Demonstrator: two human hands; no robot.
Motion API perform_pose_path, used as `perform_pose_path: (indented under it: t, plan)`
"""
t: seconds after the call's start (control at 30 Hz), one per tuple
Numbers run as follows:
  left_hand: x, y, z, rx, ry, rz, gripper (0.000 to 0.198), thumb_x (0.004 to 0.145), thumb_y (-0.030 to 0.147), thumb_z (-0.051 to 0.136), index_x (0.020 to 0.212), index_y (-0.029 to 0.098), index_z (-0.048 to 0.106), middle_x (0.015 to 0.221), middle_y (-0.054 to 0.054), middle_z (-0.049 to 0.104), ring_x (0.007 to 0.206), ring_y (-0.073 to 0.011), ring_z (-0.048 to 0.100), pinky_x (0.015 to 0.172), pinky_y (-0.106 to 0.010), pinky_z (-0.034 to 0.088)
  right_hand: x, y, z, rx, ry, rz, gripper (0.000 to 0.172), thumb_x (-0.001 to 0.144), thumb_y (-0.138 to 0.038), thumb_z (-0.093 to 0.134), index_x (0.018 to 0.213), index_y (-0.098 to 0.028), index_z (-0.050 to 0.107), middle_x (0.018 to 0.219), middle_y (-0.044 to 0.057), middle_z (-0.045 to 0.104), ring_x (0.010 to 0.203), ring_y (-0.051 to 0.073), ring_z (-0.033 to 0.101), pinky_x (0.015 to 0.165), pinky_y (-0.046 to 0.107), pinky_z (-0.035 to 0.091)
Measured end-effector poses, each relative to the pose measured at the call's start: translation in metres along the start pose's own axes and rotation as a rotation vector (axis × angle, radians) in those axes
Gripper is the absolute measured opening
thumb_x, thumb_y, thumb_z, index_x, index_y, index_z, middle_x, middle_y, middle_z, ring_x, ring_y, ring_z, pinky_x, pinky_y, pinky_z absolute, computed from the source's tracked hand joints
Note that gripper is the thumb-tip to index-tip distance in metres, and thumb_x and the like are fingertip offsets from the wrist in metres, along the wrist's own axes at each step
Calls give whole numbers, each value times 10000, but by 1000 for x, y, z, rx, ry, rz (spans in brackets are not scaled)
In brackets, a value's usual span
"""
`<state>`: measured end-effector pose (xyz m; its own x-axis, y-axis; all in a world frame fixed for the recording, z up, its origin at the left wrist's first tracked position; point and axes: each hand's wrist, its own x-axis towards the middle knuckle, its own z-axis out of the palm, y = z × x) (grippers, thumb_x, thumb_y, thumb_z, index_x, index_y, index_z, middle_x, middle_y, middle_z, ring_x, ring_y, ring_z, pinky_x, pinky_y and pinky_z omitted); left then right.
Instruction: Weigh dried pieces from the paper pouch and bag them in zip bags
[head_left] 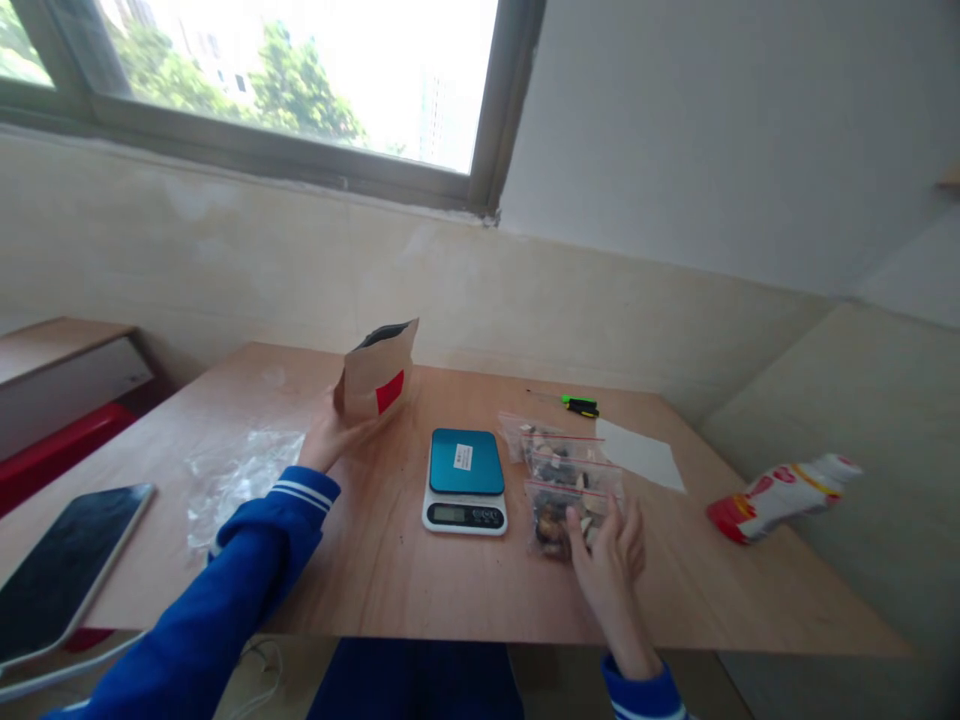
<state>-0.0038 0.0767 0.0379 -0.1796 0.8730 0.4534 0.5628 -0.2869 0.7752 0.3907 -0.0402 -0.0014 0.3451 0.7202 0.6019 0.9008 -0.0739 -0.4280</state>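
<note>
My left hand [334, 428] is wrapped round a brown paper pouch [367, 381] with a red label, its dark top open, held up over the table's left half. Several zip bags [559, 470] of dark and pale pieces overlap right of the scale. At the nearest bag [553, 522] is my right hand [611, 545], thumb and fingers apart at its right edge; whether they press on it is hard to tell. Between my hands sits a kitchen scale [465, 482] with a blue top and a small label on it.
Crumpled clear plastic [240, 475] and a tablet [71, 560] lie at the left. Behind the bags are green and black tools [581, 404] and a white paper [641, 455]. A red and white bottle [780, 497] is at the right edge, below a window wall.
</note>
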Motion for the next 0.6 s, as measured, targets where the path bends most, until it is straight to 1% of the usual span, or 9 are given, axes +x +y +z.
perform_pose_path:
  t: [0.07, 0.1, 0.17, 0.23, 0.33, 0.4, 0.47, 0.53, 0.6]
  plan:
    - [2, -8, -2, 40, -23, -69, 735, 696, 426, 689, 1335, 163, 439, 1280, -155, 585, 1194, -361, 536, 960, -496, 457, 5, -4, -14, 84, -73, -113, 679, 875, -581, 397, 1342, -89, 438, 1463, 279, 289, 1362, 424, 296, 1008, 651, 328]
    - [1, -11, -4, 62, -28, -98, 691, 710, 427, 668, 1317, 169, 463, 1248, -142, 612, 1165, -356, 562, 939, -488, 470, 9, -8, -21, 130, -135, -173, 618, 887, -535, 415, 1343, -118, 436, 1475, 249, 284, 1375, 391, 294, 1034, 623, 328]
    - [-4, -15, -7, 77, -45, -111, 630, 732, 427, 632, 1291, 175, 491, 1217, -126, 638, 1125, -341, 592, 912, -464, 484, 18, -21, -36, 225, -283, -291, 495, 915, -432, 428, 1342, -181, 437, 1494, 183, 289, 1392, 322, 298, 1079, 564, 324]
    - [-13, -14, -10, 82, -72, -90, 586, 747, 439, 602, 1265, 179, 513, 1190, -119, 656, 1087, -329, 614, 888, -442, 492, 29, -40, -49, 324, -430, -405, 422, 932, -355, 430, 1333, -223, 449, 1485, 138, 334, 1385, 270, 330, 1101, 505, 337]
    - [-30, -8, -15, 115, -113, -59, 539, 752, 473, 582, 1211, 192, 544, 1127, -105, 683, 1026, -316, 635, 855, -418, 499, 46, -76, -60, 480, -582, -566, 372, 950, -272, 409, 1315, -228, 467, 1406, 110, 461, 1332, 210, 419, 1099, 421, 374]
    - [-40, -4, -17, 134, -136, -27, 499, 764, 467, 568, 1185, 200, 555, 1077, -92, 697, 1000, -300, 640, 864, -410, 493, 57, -102, -62, 545, -624, -677, 353, 960, -229, 387, 1302, -207, 476, 1359, 105, 512, 1302, 184, 452, 1099, 394, 381]
    - [-48, -3, -18, 147, -174, 13, 469, 791, 440, 545, 1198, 208, 548, 1045, -78, 702, 989, -282, 643, 914, -414, 467, 65, -126, -60, 563, -657, -783, 357, 966, -197, 365, 1306, -189, 473, 1352, 101, 520, 1301, 169, 448, 1108, 377, 374]
    - [-55, -2, -18, 155, -220, 41, 469, 818, 417, 520, 1246, 226, 521, 1061, -62, 698, 969, -259, 653, 995, -433, 410, 71, -147, -56, 552, -666, -890, 371, 969, -172, 338, 1318, -175, 464, 1357, 103, 516, 1296, 163, 452, 1106, 369, 381]
    - [-59, -1, -19, 161, -262, 49, 482, 839, 395, 494, 1298, 249, 482, 1092, -47, 691, 928, -233, 665, 1067, -462, 333, 73, -163, -49, 503, -637, -996, 381, 968, -161, 324, 1323, -163, 462, 1353, 109, 519, 1287, 174, 461, 1093, 371, 399]
